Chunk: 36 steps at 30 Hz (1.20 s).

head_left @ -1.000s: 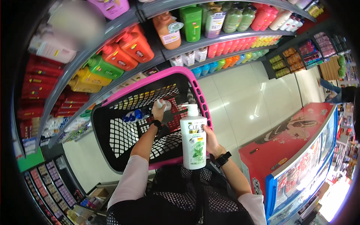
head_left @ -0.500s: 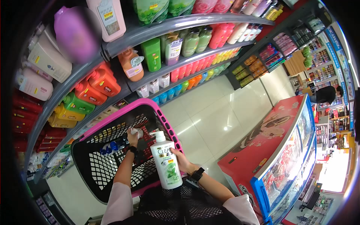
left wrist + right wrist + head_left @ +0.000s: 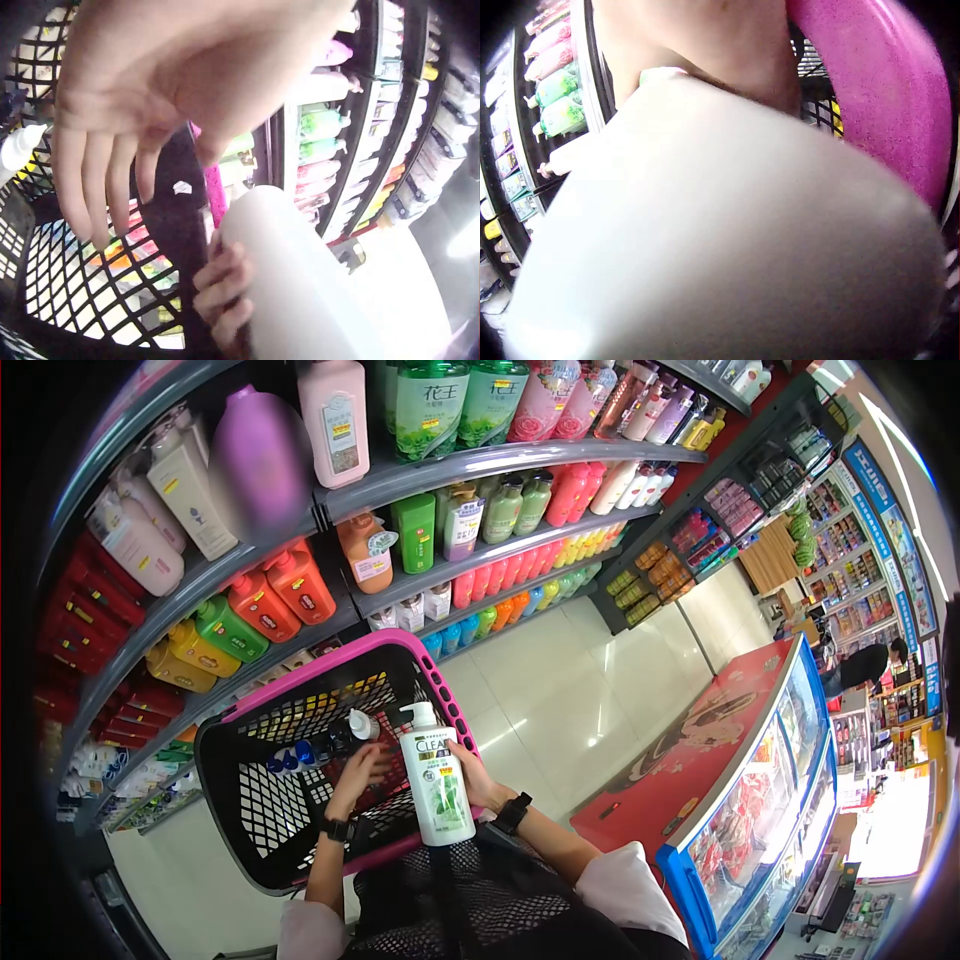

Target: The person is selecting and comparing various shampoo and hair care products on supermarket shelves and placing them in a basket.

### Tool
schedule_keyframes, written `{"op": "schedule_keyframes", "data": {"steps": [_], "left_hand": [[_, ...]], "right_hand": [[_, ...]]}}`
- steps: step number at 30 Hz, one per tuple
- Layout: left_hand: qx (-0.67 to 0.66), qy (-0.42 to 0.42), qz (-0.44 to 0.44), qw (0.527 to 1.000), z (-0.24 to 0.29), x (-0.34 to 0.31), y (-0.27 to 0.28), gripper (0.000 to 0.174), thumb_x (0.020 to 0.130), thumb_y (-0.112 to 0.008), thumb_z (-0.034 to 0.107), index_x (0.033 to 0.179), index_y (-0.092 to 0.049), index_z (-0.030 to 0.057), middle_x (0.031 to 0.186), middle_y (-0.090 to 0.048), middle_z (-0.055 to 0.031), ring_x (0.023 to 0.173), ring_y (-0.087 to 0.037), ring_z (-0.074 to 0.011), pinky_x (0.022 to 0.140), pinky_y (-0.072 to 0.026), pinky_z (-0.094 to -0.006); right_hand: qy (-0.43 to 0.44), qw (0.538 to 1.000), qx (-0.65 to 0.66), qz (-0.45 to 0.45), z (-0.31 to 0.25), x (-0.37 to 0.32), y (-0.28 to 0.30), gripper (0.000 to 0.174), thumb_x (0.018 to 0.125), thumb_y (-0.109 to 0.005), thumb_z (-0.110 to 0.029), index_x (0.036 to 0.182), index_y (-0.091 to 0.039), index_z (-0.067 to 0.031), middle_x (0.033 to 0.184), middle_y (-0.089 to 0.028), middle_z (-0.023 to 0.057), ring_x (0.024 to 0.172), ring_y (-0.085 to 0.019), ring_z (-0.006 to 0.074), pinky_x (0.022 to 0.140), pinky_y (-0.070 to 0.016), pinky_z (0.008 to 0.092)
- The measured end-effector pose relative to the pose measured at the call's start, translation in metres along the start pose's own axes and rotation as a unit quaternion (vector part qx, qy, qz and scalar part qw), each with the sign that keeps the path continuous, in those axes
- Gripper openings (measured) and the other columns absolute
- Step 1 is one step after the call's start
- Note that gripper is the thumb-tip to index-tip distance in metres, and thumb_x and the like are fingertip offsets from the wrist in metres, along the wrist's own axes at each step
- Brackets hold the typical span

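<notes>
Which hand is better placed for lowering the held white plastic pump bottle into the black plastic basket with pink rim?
Probably the right hand: it grips the bottle, close to the basket. The left hand holds nothing, so it would first need a handover.

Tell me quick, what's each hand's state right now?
Left hand: open, holding nothing.
Right hand: closed, holding the white CLEAR pump bottle.
</notes>
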<state>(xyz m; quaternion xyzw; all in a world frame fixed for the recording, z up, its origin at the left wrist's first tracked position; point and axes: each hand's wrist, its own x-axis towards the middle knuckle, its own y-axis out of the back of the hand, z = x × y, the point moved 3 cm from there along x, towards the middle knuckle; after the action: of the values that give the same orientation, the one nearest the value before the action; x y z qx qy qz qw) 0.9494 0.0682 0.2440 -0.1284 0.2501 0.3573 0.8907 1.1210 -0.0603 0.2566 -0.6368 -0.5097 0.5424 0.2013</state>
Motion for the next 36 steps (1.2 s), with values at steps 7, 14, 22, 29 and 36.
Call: {"op": "schedule_keyframes", "data": {"steps": [7, 14, 22, 29, 36], "left_hand": [[-0.074, 0.018, -0.058, 0.995, -0.003, -0.066, -0.055, 0.047, 0.093, -0.046, 0.036, 0.123, -0.041, 0.0004, 0.108, -0.056, -0.0117, 0.091, -0.06, -0.0186, 0.074, -0.0513, -0.0283], [0.068, -0.167, -0.058, 0.982, -0.01, -0.095, -0.061, 0.066, 0.082, -0.064, 0.033, 0.129, -0.035, -0.0025, 0.119, -0.054, -0.0203, 0.11, -0.054, -0.025, 0.092, -0.042, -0.0355], [0.086, -0.14, -0.042, 0.986, 0.009, -0.111, -0.062, 0.071, 0.079, -0.067, 0.032, 0.131, -0.033, -0.0025, 0.12, -0.052, -0.0223, 0.108, -0.056, -0.0274, 0.089, -0.0456, -0.0352], [0.253, -0.21, 0.105, 0.938, 0.031, -0.114, -0.076, 0.085, 0.072, -0.071, 0.03, 0.133, -0.023, -0.0049, 0.13, -0.037, -0.0236, 0.111, -0.05, -0.0379, 0.091, -0.0426, -0.0422], [0.271, -0.104, 0.146, 0.946, 0.059, -0.109, -0.068, 0.079, 0.068, -0.073, 0.035, 0.123, -0.034, -0.0053, 0.116, -0.049, -0.0277, 0.103, -0.055, -0.0379, 0.086, -0.0448, -0.0416]], "right_hand": [[-0.007, 1.0, -0.024, 0.003, 0.009, -0.008, -0.006, 0.049, 0.091, -0.046, -0.041, 0.12, -0.049, -0.0017, 0.112, -0.059, 0.0124, 0.099, -0.058, 0.0217, 0.089, -0.0455, 0.0348], [-0.026, 0.997, -0.034, -0.058, 0.021, -0.02, -0.037, 0.063, 0.093, -0.025, -0.055, 0.126, -0.043, -0.0051, 0.118, -0.055, 0.0126, 0.106, -0.055, 0.0261, 0.092, -0.0435, 0.0411], [-0.024, 0.998, -0.013, -0.064, 0.028, -0.021, -0.017, 0.062, 0.093, -0.025, -0.053, 0.13, -0.039, -0.0059, 0.123, -0.052, 0.0131, 0.11, -0.052, 0.0285, 0.094, -0.0415, 0.0433], [0.0, 0.992, -0.031, -0.119, 0.028, -0.028, -0.013, 0.054, 0.094, -0.035, -0.043, 0.134, -0.035, -0.0071, 0.132, -0.043, 0.0109, 0.122, -0.041, 0.0262, 0.101, -0.0327, 0.0423], [0.028, 0.981, -0.112, -0.159, 0.022, -0.033, -0.018, 0.075, 0.083, -0.058, -0.011, 0.144, -0.014, -0.0119, 0.14, -0.031, 0.0113, 0.127, -0.034, 0.0256, 0.101, -0.0307, 0.0451]]}}
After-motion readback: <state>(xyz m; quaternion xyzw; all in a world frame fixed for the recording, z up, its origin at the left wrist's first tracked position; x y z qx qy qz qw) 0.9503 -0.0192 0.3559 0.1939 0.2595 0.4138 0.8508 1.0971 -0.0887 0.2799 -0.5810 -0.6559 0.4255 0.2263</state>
